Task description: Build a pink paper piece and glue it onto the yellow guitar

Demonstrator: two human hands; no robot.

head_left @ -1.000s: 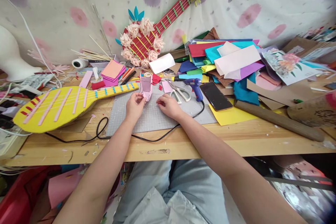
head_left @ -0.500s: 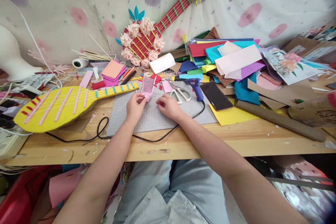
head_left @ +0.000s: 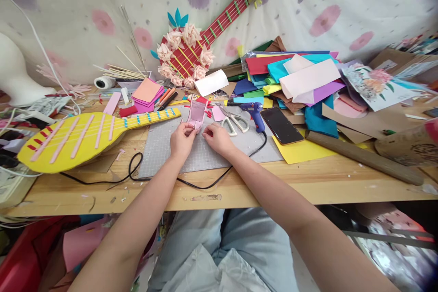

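My left hand (head_left: pixel 182 140) pinches the lower edge of a small pink foam piece (head_left: pixel 198 114) that stands up over the grey cutting mat (head_left: pixel 160 150). Close beside it, my right hand (head_left: pixel 218 138) has its fingers closed near the same edge of the piece; whether it grips the piece or something small I cannot make out. Both hands rest over the middle of the mat.
A yellow foam guitar (head_left: pixel 78 137) lies at left. Scissors (head_left: pixel 234 122), a blue glue gun (head_left: pixel 255 114) with its black cord (head_left: pixel 201 185) and a phone (head_left: pixel 281 125) sit right of the mat. Stacked coloured foam sheets (head_left: pixel 297 77) fill the right; a red guitar (head_left: pixel 201 45) leans on the wall.
Both hands moved closer together, my left hand shifting right with the pink foam piece, which now stands a little further right and tilted. The black cord shifted slightly.
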